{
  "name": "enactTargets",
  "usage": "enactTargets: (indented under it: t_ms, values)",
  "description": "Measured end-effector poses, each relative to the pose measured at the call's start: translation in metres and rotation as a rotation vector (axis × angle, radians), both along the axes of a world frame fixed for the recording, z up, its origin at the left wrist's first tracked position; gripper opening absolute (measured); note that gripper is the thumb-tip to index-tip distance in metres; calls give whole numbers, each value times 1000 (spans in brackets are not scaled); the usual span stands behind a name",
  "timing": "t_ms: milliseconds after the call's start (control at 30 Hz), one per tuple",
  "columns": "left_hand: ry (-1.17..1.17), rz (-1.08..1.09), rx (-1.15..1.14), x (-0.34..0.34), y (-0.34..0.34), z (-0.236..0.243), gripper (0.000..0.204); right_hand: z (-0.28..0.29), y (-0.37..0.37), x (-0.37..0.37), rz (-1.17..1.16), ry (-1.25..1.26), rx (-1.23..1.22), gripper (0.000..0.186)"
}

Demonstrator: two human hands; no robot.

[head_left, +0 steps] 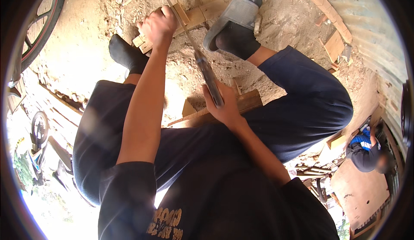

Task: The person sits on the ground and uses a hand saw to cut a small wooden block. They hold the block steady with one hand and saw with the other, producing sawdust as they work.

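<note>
- Right hand (226,108): closed around the handle end of the long-bladed tool (197,53), thumb along one side. The tool is above the lap, handle nearest the body, blade slanting away and leftward. It is the reference for all places below.
- Handling, tool: judged light, with a stiff, smooth handle and a thin blade that may flex. Take hold at the handle only; treat the blade edge as sharp. Teeth cannot be made out.
- Loose timber (250,101): rough brown piece just beyond the lap, right of the tool's handle.
- Left hand (159,26): left of the blade, fingers curled at the plank; whether they grip it cannot be told.
- Plank (199,17): lies crosswise under the blade, extending both sides. Judged stiff, dry and rough, with splinter risk; best held well clear of the blade. A small block (181,14) sits by it, beside the blade.
- Feet: sock (122,52) left of the tool, sandal (243,13) right.
- Surface: bare ground (92,11) around the tool, uneven, littered with chips.
- Room: wheel (59,11) far left of the tool; corrugated wall (377,17) far right; another person (361,156) well apart, lower right.
</note>
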State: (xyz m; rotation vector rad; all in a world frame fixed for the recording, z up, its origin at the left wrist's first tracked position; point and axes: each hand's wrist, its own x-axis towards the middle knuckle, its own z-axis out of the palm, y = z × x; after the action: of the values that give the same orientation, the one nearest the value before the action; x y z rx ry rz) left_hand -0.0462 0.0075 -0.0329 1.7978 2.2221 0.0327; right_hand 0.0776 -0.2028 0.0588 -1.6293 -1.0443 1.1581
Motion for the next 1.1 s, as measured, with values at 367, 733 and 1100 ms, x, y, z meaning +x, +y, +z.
enactTargets:
  t_ms: [367, 733, 1100]
  values:
    - [36, -24, 33, -1, -9, 5, 60, 2, 3, -4, 44, -2, -35, 17]
    - [1, -6, -27, -3, -5, -2, 62, -6, -10, 6, 96, -20, -62, 17]
    - [-36, 27, -84, 2, 5, 9, 56, -6, 13, 7, 69, -58, -42, 12]
